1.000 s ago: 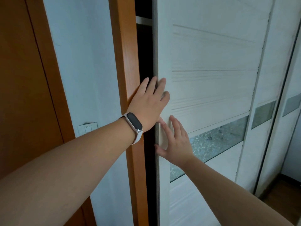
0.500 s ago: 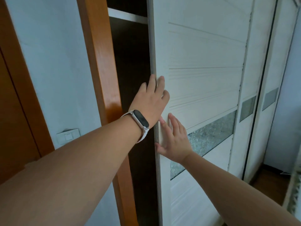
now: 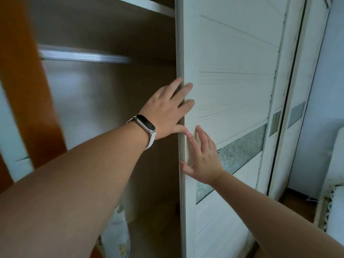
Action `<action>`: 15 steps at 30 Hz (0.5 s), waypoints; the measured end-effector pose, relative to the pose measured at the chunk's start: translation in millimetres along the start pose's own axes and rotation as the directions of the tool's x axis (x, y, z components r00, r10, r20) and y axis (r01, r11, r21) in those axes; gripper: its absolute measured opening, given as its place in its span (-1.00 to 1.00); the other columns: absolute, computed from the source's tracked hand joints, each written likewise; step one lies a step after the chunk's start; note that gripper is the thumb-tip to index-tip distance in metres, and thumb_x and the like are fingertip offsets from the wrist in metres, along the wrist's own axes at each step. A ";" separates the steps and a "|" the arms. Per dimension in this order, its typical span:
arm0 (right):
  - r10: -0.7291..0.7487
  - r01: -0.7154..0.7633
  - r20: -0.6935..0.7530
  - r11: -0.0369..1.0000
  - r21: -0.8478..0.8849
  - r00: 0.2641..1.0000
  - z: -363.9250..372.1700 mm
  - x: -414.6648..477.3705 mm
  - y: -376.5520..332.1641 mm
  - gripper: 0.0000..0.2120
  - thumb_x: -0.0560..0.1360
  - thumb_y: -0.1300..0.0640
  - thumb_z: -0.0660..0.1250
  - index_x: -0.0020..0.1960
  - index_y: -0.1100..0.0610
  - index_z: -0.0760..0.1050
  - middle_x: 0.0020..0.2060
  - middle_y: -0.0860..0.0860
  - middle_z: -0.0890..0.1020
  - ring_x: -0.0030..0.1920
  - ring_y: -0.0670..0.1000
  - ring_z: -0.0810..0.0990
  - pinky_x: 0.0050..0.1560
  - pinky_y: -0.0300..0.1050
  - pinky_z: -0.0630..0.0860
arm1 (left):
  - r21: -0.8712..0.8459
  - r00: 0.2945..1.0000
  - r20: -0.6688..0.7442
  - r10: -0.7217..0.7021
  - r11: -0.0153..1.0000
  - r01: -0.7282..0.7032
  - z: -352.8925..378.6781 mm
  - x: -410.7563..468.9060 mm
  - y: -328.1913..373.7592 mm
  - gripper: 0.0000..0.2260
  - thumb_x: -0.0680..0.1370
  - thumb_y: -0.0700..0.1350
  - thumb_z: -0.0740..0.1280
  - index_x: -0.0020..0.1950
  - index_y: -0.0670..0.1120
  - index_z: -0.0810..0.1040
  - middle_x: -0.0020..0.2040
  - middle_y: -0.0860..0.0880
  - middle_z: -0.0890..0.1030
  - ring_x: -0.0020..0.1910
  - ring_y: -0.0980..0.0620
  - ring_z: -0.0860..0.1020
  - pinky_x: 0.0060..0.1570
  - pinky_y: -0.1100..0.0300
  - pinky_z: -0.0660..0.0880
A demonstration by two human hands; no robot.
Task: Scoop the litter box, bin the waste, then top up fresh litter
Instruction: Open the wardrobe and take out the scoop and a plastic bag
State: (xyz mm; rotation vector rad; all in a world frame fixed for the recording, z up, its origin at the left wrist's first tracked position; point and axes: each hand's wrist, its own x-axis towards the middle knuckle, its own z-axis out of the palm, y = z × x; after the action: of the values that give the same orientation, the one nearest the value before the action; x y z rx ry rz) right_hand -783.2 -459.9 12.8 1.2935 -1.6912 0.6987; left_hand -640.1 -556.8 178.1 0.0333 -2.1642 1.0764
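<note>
A home — a room with a fitted wardrobe.
White sliding doors (image 3: pixel 232 53) with a strip of frosted glass (image 3: pixel 240 148), a metal hanging rail (image 3: pixel 83 56) and a shelf (image 3: pixel 149 5) inside, an orange wood frame (image 3: pixel 28 90), wooden floor (image 3: pixel 296 207) — household fittings.

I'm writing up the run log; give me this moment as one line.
left hand: fingers on sliding door edge | right hand: flat on door face | wardrobe: partly open | inside: rail, bag at bottom
</note>
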 end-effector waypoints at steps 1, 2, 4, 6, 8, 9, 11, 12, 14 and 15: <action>0.000 0.000 -0.007 1.000 -0.005 1.000 2.4 0.3 9.2 -0.19 0.43 -0.24 0.28 0.52 0.13 0.10 0.46 0.32 0.27 0.47 0.31 0.25 0.38 0.23 0.32 | -0.005 1.000 -0.011 0.013 1.000 -0.013 7.3 7.6 2.6 -0.31 0.43 0.41 0.25 0.37 -0.04 0.40 0.52 -0.19 0.23 0.49 -0.29 0.18 0.32 -0.16 0.35; 0.003 -0.003 -0.010 1.000 -0.010 1.000 4.6 0.6 18.2 -0.19 0.43 -0.23 0.28 0.52 0.12 0.10 0.46 0.32 0.27 0.47 0.31 0.26 0.38 0.22 0.31 | -0.010 1.000 -0.022 0.022 1.000 -0.022 14.9 15.1 5.2 -0.31 0.44 0.41 0.24 0.38 -0.04 0.40 0.52 -0.19 0.23 0.49 -0.28 0.18 0.32 -0.16 0.35; 0.004 -0.004 -0.013 1.000 -0.012 1.000 10.2 0.3 37.6 -0.18 0.42 -0.23 0.30 0.52 0.12 0.09 0.46 0.33 0.27 0.47 0.31 0.25 0.40 0.21 0.30 | -0.023 0.998 -0.048 0.034 0.999 -0.035 30.2 30.0 9.3 -0.31 0.44 0.41 0.24 0.39 -0.04 0.40 0.52 -0.19 0.23 0.49 -0.29 0.18 0.31 -0.17 0.36; -0.006 0.006 -0.025 1.000 0.000 1.000 16.3 0.1 57.4 -0.17 0.42 -0.22 0.32 0.52 0.12 0.08 0.47 0.34 0.25 0.48 0.32 0.23 0.43 0.20 0.26 | -0.039 0.996 -0.082 0.047 0.998 -0.051 44.7 44.0 12.9 -0.31 0.45 0.40 0.22 0.39 -0.05 0.40 0.52 -0.19 0.23 0.49 -0.29 0.17 0.30 -0.17 0.36; -0.012 0.013 -0.037 1.000 0.003 0.999 21.2 0.3 76.4 -0.17 0.41 -0.20 0.33 0.51 0.13 0.08 0.47 0.34 0.25 0.49 0.31 0.22 0.46 0.18 0.22 | -0.058 0.991 -0.115 0.064 0.996 -0.071 58.9 58.5 18.2 -0.31 0.46 0.40 0.21 0.39 -0.06 0.40 0.52 -0.19 0.23 0.49 -0.28 0.17 0.30 -0.17 0.37; -0.013 0.013 -0.042 1.000 -0.001 0.999 23.0 0.5 85.6 -0.18 0.41 -0.20 0.33 0.51 0.13 0.09 0.46 0.35 0.25 0.49 0.31 0.22 0.47 0.16 0.19 | -0.069 0.989 -0.128 0.070 0.994 -0.080 66.4 66.3 21.7 -0.31 0.46 0.40 0.20 0.39 -0.06 0.39 0.53 -0.20 0.23 0.49 -0.28 0.17 0.31 -0.18 0.36; -0.001 0.001 -0.043 1.000 -0.011 0.999 26.4 -0.3 103.2 -0.18 0.42 -0.18 0.34 0.50 0.15 0.09 0.46 0.35 0.26 0.49 0.30 0.22 0.49 0.12 0.16 | -0.105 0.986 -0.154 0.060 0.991 -0.077 81.3 81.4 30.8 -0.29 0.45 0.40 0.22 0.40 -0.07 0.37 0.54 -0.22 0.18 0.51 -0.28 0.14 0.34 -0.18 0.33; 0.011 -0.011 -0.039 1.000 -0.014 0.999 28.3 -1.4 112.7 -0.19 0.43 -0.18 0.34 0.50 0.16 0.10 0.45 0.35 0.27 0.48 0.30 0.24 0.49 0.12 0.18 | -0.130 0.985 -0.165 0.045 0.989 -0.067 88.7 89.3 35.8 -0.28 0.43 0.40 0.24 0.41 -0.07 0.35 0.54 -0.24 0.14 0.52 -0.28 0.12 0.37 -0.17 0.29; 0.039 -0.039 -0.018 0.999 -0.021 0.999 31.8 -4.8 132.1 -0.23 0.45 -0.19 0.31 0.49 0.17 0.13 0.41 0.36 0.34 0.44 0.31 0.30 0.44 0.17 0.27 | -0.174 0.984 -0.180 0.021 0.983 -0.053 103.7 104.5 45.3 -0.24 0.41 0.39 0.27 0.44 -0.09 0.31 0.55 -0.27 0.09 0.53 -0.27 0.09 0.42 -0.16 0.22; 0.046 -0.046 -0.011 0.999 -0.022 0.999 33.2 -5.8 141.3 -0.24 0.45 -0.19 0.31 0.48 0.17 0.14 0.39 0.36 0.36 0.42 0.31 0.33 0.41 0.19 0.30 | -0.189 0.982 -0.190 0.017 0.981 -0.053 110.7 112.0 49.5 -0.22 0.40 0.38 0.29 0.45 -0.10 0.29 0.55 -0.27 0.08 0.53 -0.27 0.09 0.42 -0.16 0.20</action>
State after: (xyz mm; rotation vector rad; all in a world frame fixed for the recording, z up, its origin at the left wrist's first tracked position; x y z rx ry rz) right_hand -927.1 -442.2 2.3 1.2373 -1.7203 0.7105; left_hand -804.1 -572.1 167.2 -0.1891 -2.0936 0.8478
